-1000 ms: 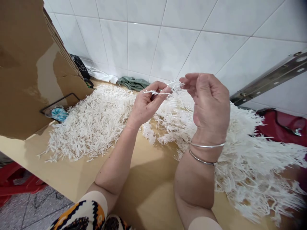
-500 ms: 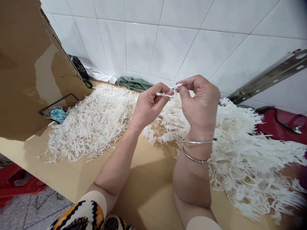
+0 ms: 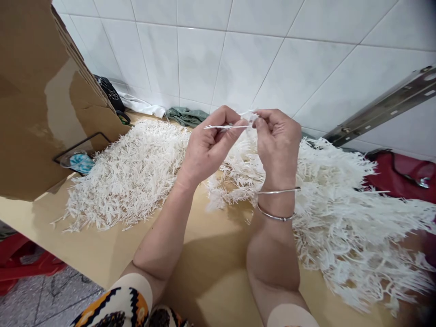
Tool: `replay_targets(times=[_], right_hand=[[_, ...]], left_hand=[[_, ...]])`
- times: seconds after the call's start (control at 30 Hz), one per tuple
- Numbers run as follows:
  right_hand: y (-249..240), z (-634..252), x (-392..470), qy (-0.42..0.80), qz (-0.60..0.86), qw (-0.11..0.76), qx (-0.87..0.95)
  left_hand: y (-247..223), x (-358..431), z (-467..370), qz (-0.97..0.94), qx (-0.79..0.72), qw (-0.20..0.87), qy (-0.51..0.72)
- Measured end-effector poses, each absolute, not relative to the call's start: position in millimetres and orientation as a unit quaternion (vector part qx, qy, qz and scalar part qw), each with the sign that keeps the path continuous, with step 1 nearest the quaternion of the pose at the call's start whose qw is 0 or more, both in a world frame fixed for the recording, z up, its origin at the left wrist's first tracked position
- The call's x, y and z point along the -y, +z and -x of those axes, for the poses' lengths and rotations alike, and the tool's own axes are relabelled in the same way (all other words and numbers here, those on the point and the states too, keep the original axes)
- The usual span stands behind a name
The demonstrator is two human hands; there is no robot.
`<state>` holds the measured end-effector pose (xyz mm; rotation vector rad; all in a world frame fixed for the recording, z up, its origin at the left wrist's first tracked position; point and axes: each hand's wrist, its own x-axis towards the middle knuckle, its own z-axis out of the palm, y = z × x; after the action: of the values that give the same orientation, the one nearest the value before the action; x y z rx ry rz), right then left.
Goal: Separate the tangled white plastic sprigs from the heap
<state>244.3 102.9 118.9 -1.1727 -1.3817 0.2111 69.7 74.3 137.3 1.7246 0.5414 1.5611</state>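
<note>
Near the middle, in front of the tiled wall, my left hand (image 3: 213,145) pinches a thin white branched piece (image 3: 251,119) between thumb and forefinger, and a strand of it sticks out leftward over the fingers. My right hand (image 3: 277,136) grips the other side of the same piece with its fingertips, close to the left ones. The fine shape of the piece between the fingers is blurred. Below the hands and to the left lies a broad heap of small white pieces (image 3: 129,172). A looser white heap (image 3: 354,218) spreads at the right, partly behind my right forearm.
A cardboard box (image 3: 30,113) stands at the left, beside a clear cup (image 3: 80,161) with something blue inside. Green cloth (image 3: 187,116) lies along the wall. A metal rail (image 3: 378,106) and a red bag (image 3: 408,172) are at the right, a red stool (image 3: 27,261) at the lower left.
My left hand has turned slightly and shifted left and up, and its strand now points farther left. The right hand has moved a little left. Both still grip the piece.
</note>
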Motion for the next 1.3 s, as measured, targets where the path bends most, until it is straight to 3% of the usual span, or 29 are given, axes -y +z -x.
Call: replay_targets(times=[0.4,0.8,0.93,1.3], right_hand=[[138.9,-229.9,-70.1,0.238,0.359,0.624,0.652],[128.9,-231.1,-88.8,-0.033,0.536,0.575,0.617],[120.5,-247.4,-98.6,0.021,0.549,0.577,0.604],[147.4,-238.0,-61.1,0.215,0.394,0.594,0.668]], left_hand=[[127.4,-92.4,-66.0,-0.634,-0.207,0.428,0.611],[127.1,-86.2,-72.8,-0.659,-0.189,0.417,0.597],[133.8,-77.8,-73.6,-0.648,-0.196,0.422,0.602],[119.8,-96.0,-77.8,-0.614,-0.197,0.455,0.614]])
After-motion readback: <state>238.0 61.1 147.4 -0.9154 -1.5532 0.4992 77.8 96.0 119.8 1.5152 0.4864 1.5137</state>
